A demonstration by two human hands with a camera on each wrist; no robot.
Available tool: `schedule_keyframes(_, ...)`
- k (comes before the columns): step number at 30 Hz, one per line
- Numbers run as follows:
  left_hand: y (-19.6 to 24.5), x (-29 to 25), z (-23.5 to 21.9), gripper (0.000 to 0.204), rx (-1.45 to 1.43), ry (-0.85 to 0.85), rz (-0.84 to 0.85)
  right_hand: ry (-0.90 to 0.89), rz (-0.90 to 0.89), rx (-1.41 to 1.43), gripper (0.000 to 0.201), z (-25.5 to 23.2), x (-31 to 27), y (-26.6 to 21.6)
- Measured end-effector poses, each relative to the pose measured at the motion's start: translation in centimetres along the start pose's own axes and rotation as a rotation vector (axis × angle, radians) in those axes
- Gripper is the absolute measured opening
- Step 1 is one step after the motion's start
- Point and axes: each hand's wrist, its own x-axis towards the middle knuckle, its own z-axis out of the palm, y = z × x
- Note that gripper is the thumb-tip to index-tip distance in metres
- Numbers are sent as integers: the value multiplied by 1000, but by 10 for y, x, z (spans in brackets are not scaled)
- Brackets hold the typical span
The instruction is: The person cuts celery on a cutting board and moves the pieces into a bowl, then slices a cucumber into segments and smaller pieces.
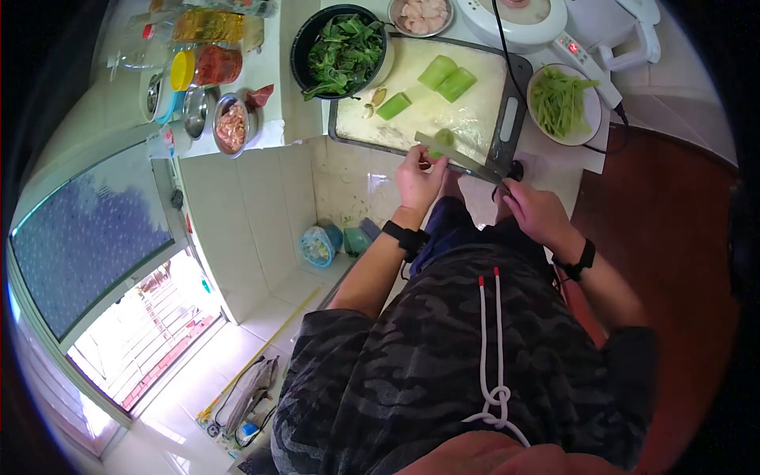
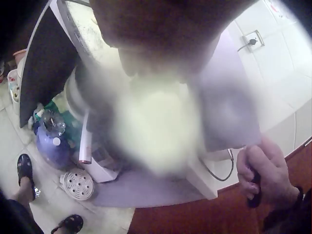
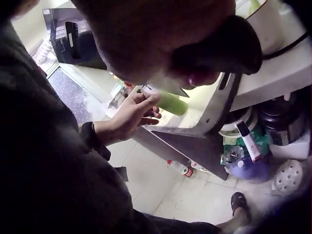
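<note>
Over the front edge of the cutting board (image 1: 360, 59), my left hand (image 1: 419, 180) pinches a piece of peeled celtuce stem (image 3: 173, 104), its pale cut end blurred close up in the left wrist view. My right hand (image 1: 541, 212) grips a knife by its black handle (image 2: 254, 187). The broad knife blade (image 1: 463, 161) points left and overlaps the held celtuce in the head view. Farther back on the board lie two larger celtuce pieces (image 1: 448, 77) and a smaller celtuce piece (image 1: 393, 106). Beside the small one are garlic and ginger bits (image 1: 374, 101).
A dark pot of leafy greens (image 1: 345, 54) stands at the board's left. To the right is a bowl of green strips (image 1: 564, 104), with a black cord (image 1: 503, 39) crossing the board. Behind sits a bowl of pale meat (image 1: 421, 16); a bowl of chopped meat (image 1: 232, 127) is on the left counter.
</note>
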Motion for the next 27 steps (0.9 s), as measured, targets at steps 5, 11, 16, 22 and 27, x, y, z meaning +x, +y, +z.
schedule_keyframes(5,0,-1,-2,30,23,-1,49,-33,-22,-48,24,-8,2,-3)
schedule_keyframes(11,-4,-3,-5,28,61,-21,69,-35,-62,-91,23,-5,3,-2)
schedule_keyframes(16,-9,1,-7,28,29,-14,73,-49,-76,-149,25,2,8,-2)
schedule_keyframes(22,2,7,-8,28,26,-38,49,-67,-30,-210,29,10,17,3)
schedule_keyframes(27,7,12,-5,31,5,-31,49,-68,-9,-208,28,15,26,13)
